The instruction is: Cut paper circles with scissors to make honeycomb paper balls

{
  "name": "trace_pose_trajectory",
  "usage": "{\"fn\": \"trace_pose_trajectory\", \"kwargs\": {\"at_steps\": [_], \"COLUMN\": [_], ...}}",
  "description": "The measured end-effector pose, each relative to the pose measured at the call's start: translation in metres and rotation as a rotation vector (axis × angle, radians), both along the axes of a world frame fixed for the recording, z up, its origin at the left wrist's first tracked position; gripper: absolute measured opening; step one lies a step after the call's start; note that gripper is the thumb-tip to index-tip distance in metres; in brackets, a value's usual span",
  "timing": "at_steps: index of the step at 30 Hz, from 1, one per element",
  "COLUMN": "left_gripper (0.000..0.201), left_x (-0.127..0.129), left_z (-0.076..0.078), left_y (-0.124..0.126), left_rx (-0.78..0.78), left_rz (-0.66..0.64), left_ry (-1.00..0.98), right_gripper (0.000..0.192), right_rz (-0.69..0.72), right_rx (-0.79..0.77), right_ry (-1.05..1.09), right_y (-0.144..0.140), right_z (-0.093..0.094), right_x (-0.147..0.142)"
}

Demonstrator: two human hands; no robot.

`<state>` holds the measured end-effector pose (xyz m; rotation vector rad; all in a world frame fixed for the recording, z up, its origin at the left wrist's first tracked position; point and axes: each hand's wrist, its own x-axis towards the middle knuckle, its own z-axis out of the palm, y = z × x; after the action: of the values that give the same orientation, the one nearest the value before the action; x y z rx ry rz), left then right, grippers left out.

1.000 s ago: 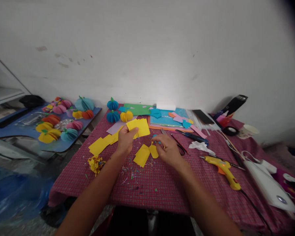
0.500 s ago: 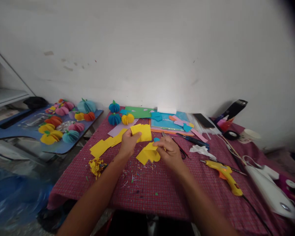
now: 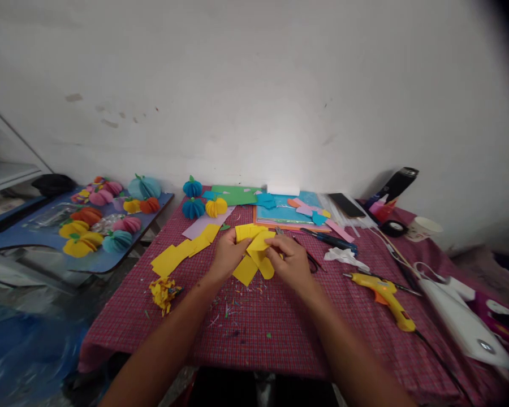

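My left hand (image 3: pixel 229 253) is closed on a stack of yellow paper squares (image 3: pixel 246 230), its thumb on top. Facing it, my right hand (image 3: pixel 289 259) pinches a folded yellow paper piece (image 3: pixel 261 242), which overlaps the front of the stack. Below both hands, more yellow paper pieces (image 3: pixel 245 271) lie on the checked cloth, partly covered. To the left, a fanned row of yellow squares (image 3: pixel 168 260) lies flat. A crumpled bunch of yellow paper scraps (image 3: pixel 164 294) sits near my left forearm.
A yellow glue gun (image 3: pixel 384 294) lies at the right, near a white power strip (image 3: pixel 466 322). Scissors (image 3: pixel 313 263) and a blue-handled tool (image 3: pixel 331 240) lie beyond my right hand. Paper pumpkins (image 3: pixel 193 208) stand at the back left; several more cover a blue side table (image 3: pixel 110 261).
My right hand has raised a yellow paper piece from the table to the stack in my left hand. The hands are closer together. The view has shifted slightly.
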<state>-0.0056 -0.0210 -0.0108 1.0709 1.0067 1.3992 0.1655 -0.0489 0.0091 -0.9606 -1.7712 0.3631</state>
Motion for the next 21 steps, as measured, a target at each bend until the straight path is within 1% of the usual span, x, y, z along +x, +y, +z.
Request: {"fn": "trace_pose_trajectory", "kwargs": {"at_steps": [3,5,8,11,15,21], "left_gripper": [0.034,0.034,0.033,0.032,0.034,0.036], "left_x": [0.002,0.001,-0.001,-0.001,0.000,0.002], "left_z": [-0.001,-0.002,-0.005,-0.007,-0.007,-0.004], "left_y": [-0.001,-0.001,-0.001,-0.002,-0.004,-0.005], "left_rx": [0.002,0.011,0.021,0.029,0.023,0.002], "left_rz": [-0.047,-0.038,-0.023,-0.033,-0.066,-0.099], "left_ry": [-0.007,-0.002,0.043,0.065,0.060,0.030], "right_gripper": [0.019,0.019,0.017,0.017,0.020,0.021], "right_rz": [0.033,0.032,-0.058,-0.124,-0.106,-0.089], "right_rx": [0.000,-0.013,-0.017,0.025,0.048,0.039], "right_ry": [-0.003,-0.005,-0.028,-0.085,-0.152,-0.150], "right_y": [-0.003,-0.003,0.000,0.005,0.008,0.006], "right_z": [0.001,0.002,-0.001,-0.007,-0.012,-0.013], "right_x": [-0.003,-0.003,-0.001,0.000,-0.002,-0.005]}}
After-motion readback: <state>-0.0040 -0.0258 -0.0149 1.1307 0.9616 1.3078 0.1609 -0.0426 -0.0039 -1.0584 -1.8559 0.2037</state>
